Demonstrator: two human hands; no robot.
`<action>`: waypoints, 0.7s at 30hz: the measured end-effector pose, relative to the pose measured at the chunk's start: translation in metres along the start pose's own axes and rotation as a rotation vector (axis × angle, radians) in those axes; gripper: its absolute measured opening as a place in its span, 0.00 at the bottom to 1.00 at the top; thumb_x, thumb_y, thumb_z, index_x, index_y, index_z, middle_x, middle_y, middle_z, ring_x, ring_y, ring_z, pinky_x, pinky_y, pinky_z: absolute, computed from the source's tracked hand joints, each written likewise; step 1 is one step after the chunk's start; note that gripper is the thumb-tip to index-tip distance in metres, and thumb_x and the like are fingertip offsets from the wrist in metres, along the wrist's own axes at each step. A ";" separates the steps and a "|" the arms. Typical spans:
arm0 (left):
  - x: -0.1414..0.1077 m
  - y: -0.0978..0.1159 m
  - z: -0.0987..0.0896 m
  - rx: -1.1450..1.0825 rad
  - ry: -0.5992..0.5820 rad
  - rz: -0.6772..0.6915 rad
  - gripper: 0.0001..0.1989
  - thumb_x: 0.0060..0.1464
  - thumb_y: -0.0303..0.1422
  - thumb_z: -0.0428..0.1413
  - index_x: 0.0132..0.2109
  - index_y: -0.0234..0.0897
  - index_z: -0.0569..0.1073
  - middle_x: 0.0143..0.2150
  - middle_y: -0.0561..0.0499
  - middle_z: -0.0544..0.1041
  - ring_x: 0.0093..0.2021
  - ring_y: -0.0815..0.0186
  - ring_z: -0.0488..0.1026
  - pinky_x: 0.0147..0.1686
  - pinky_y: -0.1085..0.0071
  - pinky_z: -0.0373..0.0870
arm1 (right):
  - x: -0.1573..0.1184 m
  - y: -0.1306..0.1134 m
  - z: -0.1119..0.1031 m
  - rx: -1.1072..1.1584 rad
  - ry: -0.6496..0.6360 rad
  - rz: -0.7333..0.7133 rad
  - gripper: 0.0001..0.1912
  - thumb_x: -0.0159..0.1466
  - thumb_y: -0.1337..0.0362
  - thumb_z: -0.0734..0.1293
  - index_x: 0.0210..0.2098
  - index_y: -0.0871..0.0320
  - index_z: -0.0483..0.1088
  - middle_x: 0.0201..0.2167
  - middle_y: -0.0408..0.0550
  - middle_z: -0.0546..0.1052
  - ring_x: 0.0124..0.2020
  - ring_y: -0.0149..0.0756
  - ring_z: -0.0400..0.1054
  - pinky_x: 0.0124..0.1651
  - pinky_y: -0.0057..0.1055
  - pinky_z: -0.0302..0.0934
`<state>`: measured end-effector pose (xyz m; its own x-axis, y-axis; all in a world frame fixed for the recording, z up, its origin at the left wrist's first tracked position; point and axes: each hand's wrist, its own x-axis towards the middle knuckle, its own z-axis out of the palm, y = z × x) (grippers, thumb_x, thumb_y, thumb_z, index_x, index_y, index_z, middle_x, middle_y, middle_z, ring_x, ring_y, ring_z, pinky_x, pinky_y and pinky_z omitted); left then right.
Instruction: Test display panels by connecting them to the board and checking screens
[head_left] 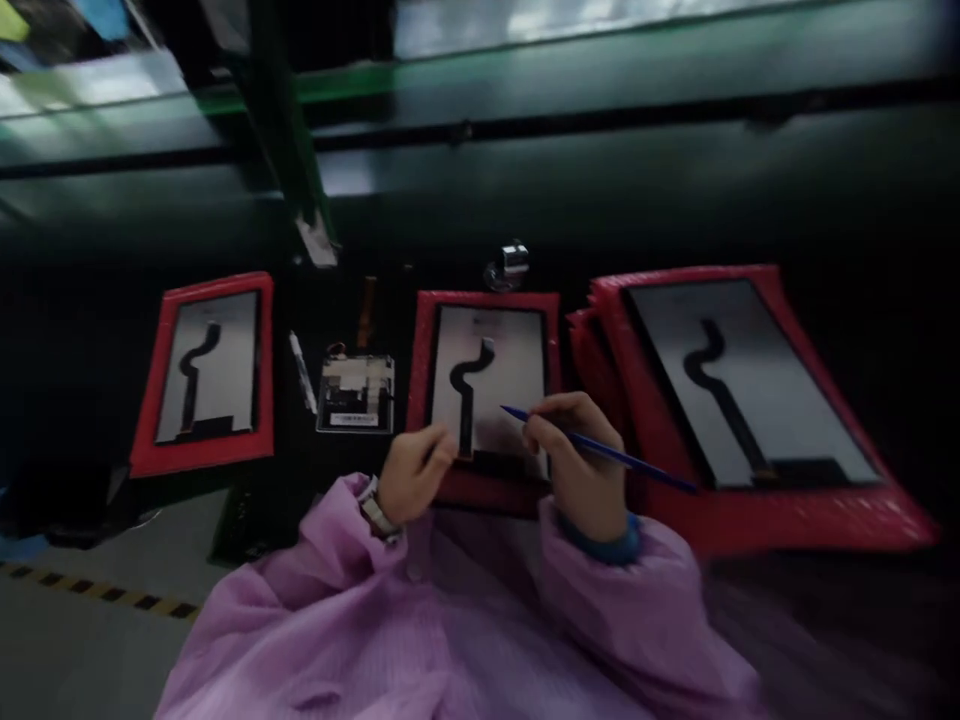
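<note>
Head view: red-framed display panel lies centred on the dark surface, black flex cable on it.
Right hand: grip closed on a blue pen, tip over the panel.
Left hand: grip loosely curled, nothing visible in it.
Beside: more red-framed panels.

A black workbench holds, from left to right, a red-framed screen, a white stick, a small circuit board with an orange strip behind it, a second red-framed screen with a small metal stand behind it, and a stack of red-framed screens.
</note>
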<state>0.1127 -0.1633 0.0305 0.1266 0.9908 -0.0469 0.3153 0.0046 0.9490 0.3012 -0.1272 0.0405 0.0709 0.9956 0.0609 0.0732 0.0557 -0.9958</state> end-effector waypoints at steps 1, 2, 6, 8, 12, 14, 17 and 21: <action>0.001 -0.002 -0.001 -0.029 -0.004 -0.017 0.22 0.67 0.45 0.43 0.28 0.38 0.61 0.24 0.56 0.62 0.26 0.69 0.60 0.30 0.70 0.55 | -0.006 0.002 0.004 0.017 0.030 0.009 0.07 0.62 0.62 0.69 0.33 0.55 0.66 0.21 0.38 0.69 0.20 0.27 0.63 0.23 0.23 0.58; 0.003 -0.003 -0.002 -0.059 -0.005 -0.035 0.22 0.68 0.45 0.42 0.28 0.38 0.61 0.25 0.55 0.62 0.27 0.69 0.61 0.30 0.70 0.56 | -0.010 0.005 0.007 0.030 0.053 0.021 0.09 0.62 0.61 0.70 0.32 0.55 0.64 0.21 0.37 0.68 0.19 0.26 0.62 0.22 0.23 0.57; 0.007 -0.008 -0.003 -0.169 0.003 -0.081 0.23 0.69 0.46 0.43 0.29 0.38 0.63 0.26 0.55 0.62 0.27 0.69 0.60 0.29 0.70 0.55 | -0.019 0.023 0.014 0.028 0.124 0.046 0.18 0.65 0.54 0.69 0.28 0.56 0.59 0.18 0.35 0.65 0.16 0.24 0.58 0.20 0.22 0.53; 0.009 -0.008 -0.004 -0.189 0.006 -0.078 0.23 0.68 0.46 0.44 0.29 0.38 0.64 0.25 0.55 0.62 0.26 0.69 0.58 0.28 0.70 0.54 | -0.021 0.029 0.014 -0.011 0.168 0.021 0.20 0.66 0.53 0.68 0.26 0.56 0.57 0.16 0.35 0.64 0.16 0.24 0.56 0.20 0.23 0.52; 0.009 -0.006 -0.005 -0.176 0.011 -0.058 0.22 0.69 0.45 0.45 0.29 0.38 0.64 0.25 0.56 0.61 0.25 0.70 0.56 0.27 0.70 0.53 | -0.021 0.029 0.014 -0.129 0.086 -0.037 0.22 0.67 0.55 0.67 0.23 0.56 0.55 0.16 0.37 0.63 0.17 0.25 0.56 0.22 0.25 0.51; 0.010 -0.005 -0.005 -0.173 0.010 -0.055 0.22 0.69 0.44 0.45 0.29 0.38 0.65 0.25 0.56 0.62 0.25 0.70 0.55 0.27 0.69 0.53 | -0.020 0.025 0.014 -0.158 0.038 -0.041 0.23 0.65 0.56 0.68 0.22 0.56 0.54 0.16 0.37 0.62 0.17 0.25 0.55 0.22 0.25 0.50; 0.010 -0.003 -0.005 -0.157 0.013 -0.048 0.22 0.69 0.44 0.45 0.28 0.38 0.64 0.25 0.56 0.61 0.24 0.70 0.55 0.28 0.69 0.53 | -0.016 0.019 0.016 -0.168 0.019 -0.043 0.22 0.65 0.59 0.68 0.21 0.56 0.54 0.16 0.37 0.62 0.18 0.24 0.54 0.23 0.25 0.50; 0.010 -0.003 -0.005 -0.141 0.018 -0.053 0.22 0.69 0.45 0.45 0.28 0.38 0.64 0.24 0.56 0.61 0.24 0.69 0.55 0.28 0.68 0.54 | -0.015 0.019 0.017 -0.181 0.014 -0.080 0.19 0.64 0.63 0.66 0.21 0.56 0.55 0.16 0.36 0.62 0.18 0.23 0.54 0.23 0.24 0.50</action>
<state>0.1079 -0.1528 0.0290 0.0965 0.9909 -0.0941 0.1853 0.0750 0.9798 0.2851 -0.1395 0.0195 0.0716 0.9873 0.1417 0.2571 0.1190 -0.9590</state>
